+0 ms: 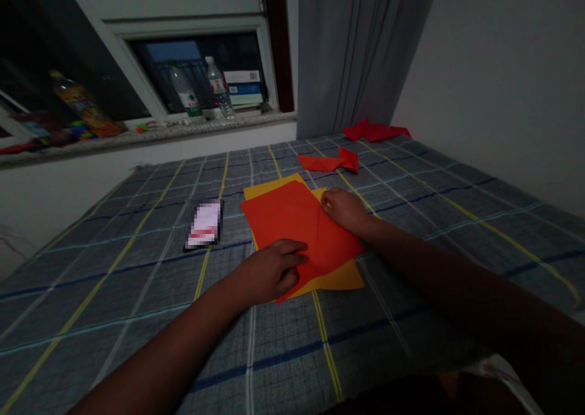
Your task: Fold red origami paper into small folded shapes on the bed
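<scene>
A sheet of orange-red paper (287, 214) lies across several yellow-orange sheets (342, 278) on a checked bedspread. A faint line runs down its right half. My left hand (274, 272) rests on the sheet's near-left edge, with its fingers stretched over the paper and somewhat apart. On the far right edge of the same sheet, my right hand (345, 211) has its fingers curled in against the paper. Its fingertips are partly hidden.
A phone (204, 224) with a lit screen lies left of the paper. Beyond are a folded red paper shape (326, 162) and more red folded paper (375, 132). Bottles (219, 89) and books (244, 89) stand on the windowsill (256, 121). A grey curtain (347, 49) hangs behind.
</scene>
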`<state>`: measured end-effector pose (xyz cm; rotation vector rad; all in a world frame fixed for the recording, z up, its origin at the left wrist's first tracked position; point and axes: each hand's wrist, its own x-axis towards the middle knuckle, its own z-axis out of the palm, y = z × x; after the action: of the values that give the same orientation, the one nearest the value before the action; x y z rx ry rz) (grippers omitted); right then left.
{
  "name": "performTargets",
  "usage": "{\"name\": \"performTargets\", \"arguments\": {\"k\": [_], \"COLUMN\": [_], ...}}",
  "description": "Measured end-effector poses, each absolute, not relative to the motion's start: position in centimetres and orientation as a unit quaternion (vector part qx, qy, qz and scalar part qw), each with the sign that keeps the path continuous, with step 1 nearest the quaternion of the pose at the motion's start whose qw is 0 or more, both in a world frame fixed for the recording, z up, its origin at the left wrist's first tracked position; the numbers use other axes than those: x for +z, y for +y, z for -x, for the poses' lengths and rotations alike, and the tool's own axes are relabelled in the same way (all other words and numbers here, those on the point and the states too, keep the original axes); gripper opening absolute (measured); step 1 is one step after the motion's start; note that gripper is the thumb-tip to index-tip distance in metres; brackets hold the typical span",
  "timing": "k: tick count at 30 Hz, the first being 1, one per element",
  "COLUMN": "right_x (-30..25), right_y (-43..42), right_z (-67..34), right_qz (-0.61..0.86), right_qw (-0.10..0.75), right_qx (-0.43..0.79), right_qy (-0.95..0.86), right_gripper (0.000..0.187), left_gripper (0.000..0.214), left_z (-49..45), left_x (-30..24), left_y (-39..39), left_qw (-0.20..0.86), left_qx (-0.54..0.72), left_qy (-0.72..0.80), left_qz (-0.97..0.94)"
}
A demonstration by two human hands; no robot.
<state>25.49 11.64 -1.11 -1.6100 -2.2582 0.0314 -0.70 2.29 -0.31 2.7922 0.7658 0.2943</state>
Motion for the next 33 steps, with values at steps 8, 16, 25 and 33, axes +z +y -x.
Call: {"name": "performTargets", "arguments": {"k": [8,16,25,33], "right_x": [0.4,-0.3,-0.6,0.2], "right_y": [7.1,7.6,8.2,6.5], "right_z": [-24.2,-24.2,-25.4,-25.0], "right_qz": [0.402,0.403,0.388,0.331], "right_qw": [0.135,0.113,0.140,0.105], "right_qx": [0.060,0.064,0.026,0.082], "right_qy": [-0.904,-0.906,-0.911,-0.934], "right_gripper": [0.018,0.024,0.042,0.048], "left_gripper": [0.043,0.043,0.025,0.045], "left_z": [0.6,0.5,0.5,0.7], "left_x": [-0.3,-0.2,0.2,-0.2], "left_y": [2.0,2.0,2.1,2.4], "left_qw": [0.111,0.121,0.098,0.013], "left_qx": [0.114,0.111,0.121,0.127], "left_qy": [0.262,0.256,0.253,0.381], "left_qz": [-0.952,-0.953,-0.955,-0.916]}}
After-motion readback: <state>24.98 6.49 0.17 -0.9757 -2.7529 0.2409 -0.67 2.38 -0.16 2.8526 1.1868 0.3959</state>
